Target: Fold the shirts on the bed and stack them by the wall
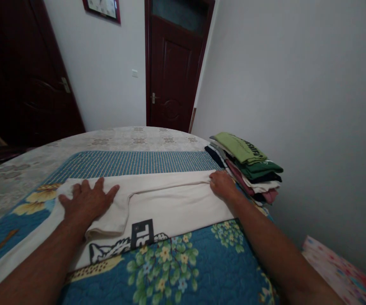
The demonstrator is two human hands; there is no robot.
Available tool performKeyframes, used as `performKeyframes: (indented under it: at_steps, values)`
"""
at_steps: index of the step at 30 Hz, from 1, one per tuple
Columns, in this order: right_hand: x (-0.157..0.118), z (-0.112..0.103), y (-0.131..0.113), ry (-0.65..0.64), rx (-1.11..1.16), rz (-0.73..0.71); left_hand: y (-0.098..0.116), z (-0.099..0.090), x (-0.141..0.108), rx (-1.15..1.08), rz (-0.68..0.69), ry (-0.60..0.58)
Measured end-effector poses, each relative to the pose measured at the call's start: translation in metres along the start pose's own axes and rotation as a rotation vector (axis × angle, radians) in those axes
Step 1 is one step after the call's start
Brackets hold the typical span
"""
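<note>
A white T-shirt (173, 207) with a black-and-white print lies partly folded on a blue floral quilted mat (208, 262). One long side is turned inward, and a sleeve lies flat over the body near the left end. My left hand (85, 201) rests on that sleeve part with its fingers spread. At the far right end of the shirt, my right hand (222, 184) has its fingers closed on the edge of the fabric. Toward the lower left, another stretch of white cloth runs out under my left forearm.
A stack of folded clothes (249, 165), a light green one on top, stands at the right beside the wall. Under the mat is a table with a pale patterned cover (122, 140). A pink floral item (338, 262) sits at lower right. Dark red doors (176, 63) stand behind.
</note>
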State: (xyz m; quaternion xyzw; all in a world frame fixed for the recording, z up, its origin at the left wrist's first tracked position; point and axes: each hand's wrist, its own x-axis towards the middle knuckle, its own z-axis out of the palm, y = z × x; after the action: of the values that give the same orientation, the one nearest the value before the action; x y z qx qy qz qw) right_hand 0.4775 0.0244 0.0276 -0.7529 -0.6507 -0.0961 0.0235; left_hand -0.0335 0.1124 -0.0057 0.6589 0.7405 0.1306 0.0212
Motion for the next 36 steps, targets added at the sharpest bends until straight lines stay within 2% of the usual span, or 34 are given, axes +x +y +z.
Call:
performKeyframes:
  at_steps: [4, 8, 12, 16, 21, 27, 29, 31, 33, 36]
  values:
    - [-0.007, 0.003, 0.004, 0.020, -0.093, -0.049, 0.002, -0.003, -0.002, -0.016, -0.004, -0.013]
    - [-0.015, 0.004, 0.016, 0.068, -0.058, -0.084, 0.002, -0.003, -0.002, -0.005, -0.002, -0.007]
    - [-0.018, 0.007, 0.021, 0.036, -0.085, -0.116, -0.001, 0.002, 0.000, -0.028, 0.004, 0.006]
    - [-0.014, 0.008, 0.021, 0.005, -0.192, -0.088, -0.003, 0.004, 0.002, -0.015, 0.002, 0.010]
    - [-0.019, 0.006, 0.028, 0.079, -0.231, -0.073, 0.000, 0.000, 0.001, -0.008, 0.011, 0.000]
    - [-0.026, -0.004, 0.028, 0.022, -0.229, -0.010, 0.000, 0.001, 0.002, -0.003, -0.001, 0.013]
    - [-0.022, -0.011, 0.018, 0.042, -0.192, 0.011, 0.003, -0.002, -0.003, 0.029, -0.005, 0.029]
    - [-0.014, -0.016, -0.002, 0.086, -0.113, 0.008, 0.009, -0.007, -0.012, 0.086, 0.050, 0.063]
    - [-0.005, -0.017, -0.034, 0.130, 0.016, -0.052, 0.019, -0.011, -0.023, 0.141, 0.197, 0.083]
    - [0.002, -0.011, -0.098, 0.152, 0.236, -0.212, 0.034, -0.009, -0.038, 0.166, 0.420, 0.009]
